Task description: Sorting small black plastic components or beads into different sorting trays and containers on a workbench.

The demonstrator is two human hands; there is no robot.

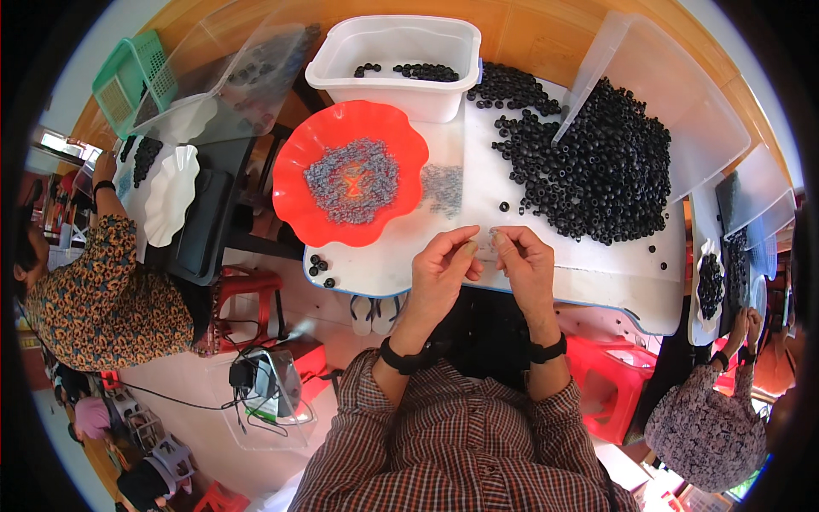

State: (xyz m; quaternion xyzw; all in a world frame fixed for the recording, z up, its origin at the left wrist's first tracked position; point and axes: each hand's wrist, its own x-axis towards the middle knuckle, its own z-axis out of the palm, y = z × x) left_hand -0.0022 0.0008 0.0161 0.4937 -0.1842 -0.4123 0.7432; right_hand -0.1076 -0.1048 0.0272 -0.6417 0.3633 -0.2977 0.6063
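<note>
My left hand and my right hand are close together over the near edge of the white table. Thumb and fingers are pinched on both; whatever lies between the fingertips is too small to make out. Left of them stands a red wavy-rimmed bowl with many tiny grey metallic-looking pieces in it. More such grey pieces lie on the table beside the bowl. To the right spreads a big heap of small black round parts, spilling from a tipped clear plastic bin.
At the back stands a white tub with some black parts inside. A few loose black parts lie at the table's left corner. Red stools stand below. People work at both sides, one in a patterned top on the left.
</note>
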